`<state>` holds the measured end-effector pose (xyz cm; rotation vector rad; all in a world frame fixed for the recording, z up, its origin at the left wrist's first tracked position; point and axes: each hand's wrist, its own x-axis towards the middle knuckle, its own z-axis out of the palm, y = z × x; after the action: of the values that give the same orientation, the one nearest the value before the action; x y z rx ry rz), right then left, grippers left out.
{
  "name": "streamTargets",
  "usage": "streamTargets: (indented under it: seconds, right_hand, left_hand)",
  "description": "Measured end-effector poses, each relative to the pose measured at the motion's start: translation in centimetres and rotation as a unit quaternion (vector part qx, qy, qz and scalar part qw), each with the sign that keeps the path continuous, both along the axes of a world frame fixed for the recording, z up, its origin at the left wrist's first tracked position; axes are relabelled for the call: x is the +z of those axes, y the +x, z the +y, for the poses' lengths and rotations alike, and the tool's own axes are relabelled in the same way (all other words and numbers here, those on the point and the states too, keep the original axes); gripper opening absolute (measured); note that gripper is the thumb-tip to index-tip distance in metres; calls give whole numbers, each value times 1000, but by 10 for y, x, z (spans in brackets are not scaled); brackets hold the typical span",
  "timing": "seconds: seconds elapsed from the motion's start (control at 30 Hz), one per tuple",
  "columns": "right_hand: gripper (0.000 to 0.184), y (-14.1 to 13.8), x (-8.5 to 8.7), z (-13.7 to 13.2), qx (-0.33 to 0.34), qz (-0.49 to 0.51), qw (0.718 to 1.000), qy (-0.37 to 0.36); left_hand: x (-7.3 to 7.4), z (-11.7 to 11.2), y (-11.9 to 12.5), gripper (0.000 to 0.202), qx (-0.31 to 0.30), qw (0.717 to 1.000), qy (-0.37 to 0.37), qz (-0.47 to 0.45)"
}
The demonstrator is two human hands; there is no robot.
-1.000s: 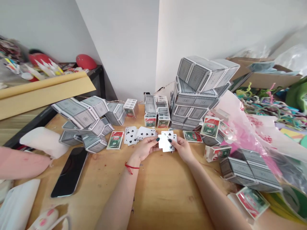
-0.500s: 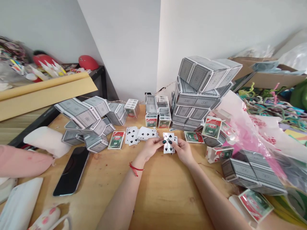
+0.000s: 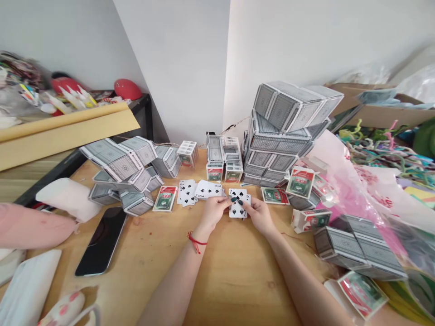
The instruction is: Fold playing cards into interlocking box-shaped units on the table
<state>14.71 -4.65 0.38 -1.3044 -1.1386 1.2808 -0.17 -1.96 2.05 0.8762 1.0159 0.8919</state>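
Observation:
Between my two hands is a seven of spades playing card [image 3: 239, 212], face up, with another card marked 4 [image 3: 248, 198] partly covered behind it. My left hand [image 3: 215, 212] is closed, its thumb pressing on the seven's left side. From the other side my right hand [image 3: 260, 214] pinches the cards, thumb on the face and fingers hidden behind. Just beyond my left hand lies a loose three of spades [image 3: 208, 189] over other cards. Further left is a fanned pile of spade cards [image 3: 186, 192]. A red bracelet circles my left wrist.
Stacked blocks of folded cards [image 3: 280, 136] rise at the back right, with lower ones [image 3: 118, 165] at left. Green-and-red card boxes [image 3: 165, 198] lie around the wooden table [image 3: 231, 271]. A phone [image 3: 102, 242] rests at left; pink plastic [image 3: 360, 181] spreads at right.
The seven of spades looked narrower and bowed; now it shows wider and flatter, its left edge a little further left. Both hands stay nearly in place.

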Motion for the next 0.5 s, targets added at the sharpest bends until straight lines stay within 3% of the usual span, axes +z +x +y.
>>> streamTargets:
  seconds: [0.2, 0.5]
  right_hand:
    - [35, -2, 0, 2, -22, 12, 1000, 4]
    - [33, -2, -2, 2, -39, 3, 999, 16]
  left_hand:
    - [0, 0, -4, 35, -2, 998, 57, 40]
    - [-5, 4, -13, 30, -63, 996, 34, -44]
